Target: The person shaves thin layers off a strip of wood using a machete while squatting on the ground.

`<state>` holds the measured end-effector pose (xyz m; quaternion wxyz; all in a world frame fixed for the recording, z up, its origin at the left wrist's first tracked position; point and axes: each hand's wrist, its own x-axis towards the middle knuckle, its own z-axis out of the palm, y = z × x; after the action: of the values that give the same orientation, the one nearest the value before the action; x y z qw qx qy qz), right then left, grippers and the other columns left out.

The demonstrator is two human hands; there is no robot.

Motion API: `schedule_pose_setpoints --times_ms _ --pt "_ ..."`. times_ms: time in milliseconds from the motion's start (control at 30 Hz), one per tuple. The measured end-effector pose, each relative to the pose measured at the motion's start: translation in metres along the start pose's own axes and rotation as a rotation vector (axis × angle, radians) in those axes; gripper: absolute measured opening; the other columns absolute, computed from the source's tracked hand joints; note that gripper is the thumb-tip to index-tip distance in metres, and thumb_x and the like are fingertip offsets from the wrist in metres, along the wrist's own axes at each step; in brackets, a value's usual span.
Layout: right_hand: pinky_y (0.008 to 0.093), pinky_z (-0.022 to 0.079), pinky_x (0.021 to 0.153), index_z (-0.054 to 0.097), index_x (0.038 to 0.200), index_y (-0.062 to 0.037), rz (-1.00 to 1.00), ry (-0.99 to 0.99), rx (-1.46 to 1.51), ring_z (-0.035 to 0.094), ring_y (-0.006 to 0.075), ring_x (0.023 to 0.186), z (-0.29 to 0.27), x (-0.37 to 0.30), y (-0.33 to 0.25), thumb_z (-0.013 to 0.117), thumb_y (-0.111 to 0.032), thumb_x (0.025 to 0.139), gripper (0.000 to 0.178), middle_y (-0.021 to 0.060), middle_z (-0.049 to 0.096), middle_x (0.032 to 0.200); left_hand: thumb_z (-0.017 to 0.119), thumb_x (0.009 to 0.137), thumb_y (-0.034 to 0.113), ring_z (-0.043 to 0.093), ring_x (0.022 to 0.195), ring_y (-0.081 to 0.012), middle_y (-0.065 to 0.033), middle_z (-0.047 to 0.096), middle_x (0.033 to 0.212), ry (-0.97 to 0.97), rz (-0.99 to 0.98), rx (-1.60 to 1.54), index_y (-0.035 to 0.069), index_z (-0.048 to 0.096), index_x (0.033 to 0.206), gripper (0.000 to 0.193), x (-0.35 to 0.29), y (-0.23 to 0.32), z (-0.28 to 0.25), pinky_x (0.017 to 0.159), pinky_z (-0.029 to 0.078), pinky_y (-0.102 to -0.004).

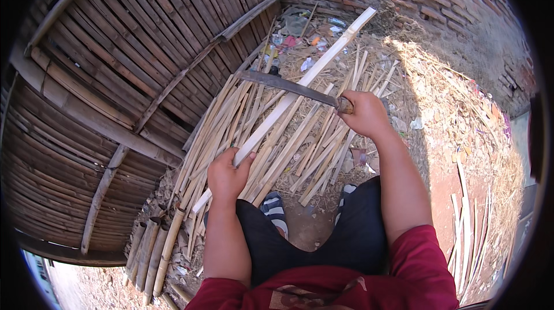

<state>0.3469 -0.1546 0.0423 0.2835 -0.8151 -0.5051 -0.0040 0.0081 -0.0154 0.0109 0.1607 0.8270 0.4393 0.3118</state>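
My left hand (226, 173) is closed round the lower part of a long pale bamboo strip (307, 78). The strip slants up and away to the right, its far end near the brick wall. In my right hand (365, 115) is the handle of a machete (288, 85), whose dark blade points left and lies across the strip, seemingly touching it. Beneath both, many split bamboo slats (287, 157) lie heaped on the ground in front of my feet.
A bamboo-slat wall (133, 39) rises on the left, and a brick wall (438, 7) stands at the far side. Thick bamboo poles (151, 252) lie at lower left. Litter (306, 64) and straw cover the ground beyond the heap. More thin strips (466, 229) lie at right.
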Motion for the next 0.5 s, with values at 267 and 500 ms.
schedule_pose_setpoints --times_ms 267,500 --pt "0.0511 0.057 0.079 0.076 0.114 -0.0075 0.249 0.218 0.171 0.073 0.0446 0.089 -0.012 0.005 0.041 0.082 -0.034 0.089 0.037 0.0232 0.076 0.093 0.091 0.085 0.031 0.07 0.068 -0.0316 -0.0173 0.072 0.078 0.034 0.003 -0.03 0.003 0.08 0.1 0.033 0.001 0.0 0.003 0.065 0.053 -0.0399" --pt "0.054 0.058 0.077 0.074 0.101 -0.0101 -0.079 0.006 -0.013 0.073 0.0424 0.088 0.003 -0.002 -0.013 0.078 -0.022 0.083 0.022 0.0181 0.074 0.087 0.09 0.085 0.034 0.071 0.069 -0.0325 -0.0172 0.072 0.078 0.028 0.01 0.039 0.004 0.08 0.101 0.036 0.0 -0.003 0.003 0.066 0.053 -0.0406"
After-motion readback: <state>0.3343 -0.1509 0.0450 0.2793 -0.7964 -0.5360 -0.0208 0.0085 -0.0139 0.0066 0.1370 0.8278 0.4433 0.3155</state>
